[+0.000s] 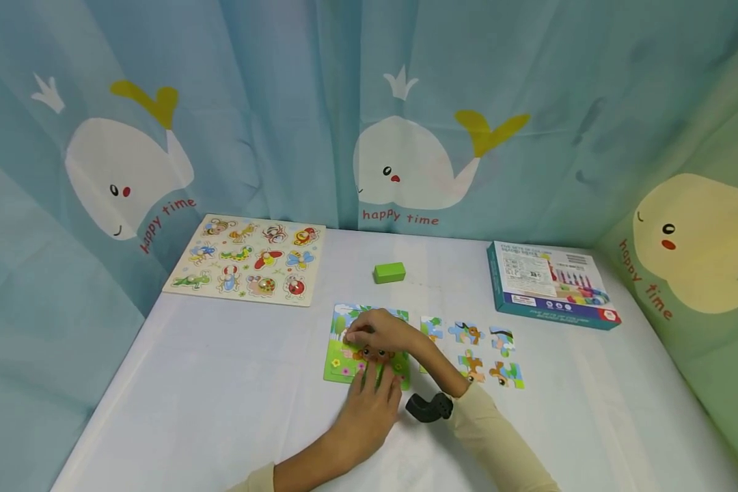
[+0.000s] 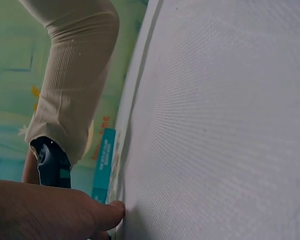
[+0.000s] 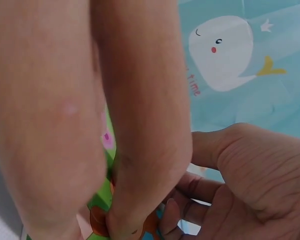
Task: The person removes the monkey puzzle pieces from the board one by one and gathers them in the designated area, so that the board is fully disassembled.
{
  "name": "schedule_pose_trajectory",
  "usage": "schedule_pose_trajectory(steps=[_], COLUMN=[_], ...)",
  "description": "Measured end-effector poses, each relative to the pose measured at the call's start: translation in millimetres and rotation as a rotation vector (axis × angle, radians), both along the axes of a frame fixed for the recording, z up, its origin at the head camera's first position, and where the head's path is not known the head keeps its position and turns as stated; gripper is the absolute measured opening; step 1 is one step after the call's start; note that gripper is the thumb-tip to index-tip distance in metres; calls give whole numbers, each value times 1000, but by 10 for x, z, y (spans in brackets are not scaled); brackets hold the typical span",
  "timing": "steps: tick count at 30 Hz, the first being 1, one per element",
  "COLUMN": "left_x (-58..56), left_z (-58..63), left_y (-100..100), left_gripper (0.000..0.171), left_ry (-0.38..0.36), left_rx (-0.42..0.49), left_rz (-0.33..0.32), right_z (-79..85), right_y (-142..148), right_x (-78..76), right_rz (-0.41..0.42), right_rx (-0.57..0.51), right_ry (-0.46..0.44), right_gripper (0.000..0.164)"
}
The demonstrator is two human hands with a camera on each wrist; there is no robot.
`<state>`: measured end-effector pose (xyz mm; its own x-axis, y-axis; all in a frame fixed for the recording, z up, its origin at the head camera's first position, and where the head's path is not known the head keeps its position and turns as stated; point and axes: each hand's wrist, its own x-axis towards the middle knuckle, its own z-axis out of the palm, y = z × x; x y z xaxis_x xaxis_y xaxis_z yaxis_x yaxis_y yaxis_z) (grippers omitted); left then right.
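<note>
A jigsaw board [image 1: 329, 374] with a green border and a brown animal face lies before me. My left hand [image 1: 369, 417] rests its outstretched fingers on the board's near part, over the face. Reaching across from the right, my right hand [image 1: 378, 329] is over the board's upper left area with bent fingers. In the right wrist view, the left fingers [image 2: 110, 214] are seen only from the other camera's side, while the right hand [image 3: 240, 185] curls close behind them. Its fingertips are hidden; I cannot tell whether they pinch a puzzle piece.
Several loose puzzle pieces [image 1: 466, 333] lie to the board's right, some partly behind the right forearm. A green block [image 1: 389, 272] is beyond the board. An insect picture board [image 1: 246, 263] lies back left, and a teal-edged box [image 1: 553, 283] back right. Curtains [image 1: 295, 123] surround the table.
</note>
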<state>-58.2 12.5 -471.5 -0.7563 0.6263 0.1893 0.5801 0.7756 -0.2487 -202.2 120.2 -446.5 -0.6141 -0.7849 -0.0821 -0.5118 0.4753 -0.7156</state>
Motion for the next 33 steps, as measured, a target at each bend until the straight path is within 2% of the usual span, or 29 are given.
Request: schedule_pose_trajectory(steps=[6, 14, 21, 26, 33], left_x=[0, 1, -11, -6, -8], left_z=[-27, 3, -32, -13, -33], left_y=[8, -2, 0, 2, 7], left_gripper=[56, 57, 56, 56, 56], left_ry=[7, -47, -18, -18, -1], left_rx=[23, 4, 23, 19, 30], left_rz=[5, 7, -2, -1, 1], right_z=[2, -11, -32, -10, 16], right_y=[-32, -46, -63, -92, -96], right_x=[-5, -9, 13, 39, 57], right_rz=[-30, -45, -82, -118, -127], right_rx=[13, -17, -55, -53, -48], right_ry=[-81, -122, -152, -168, -217], right_gripper=[20, 17, 9, 10, 9])
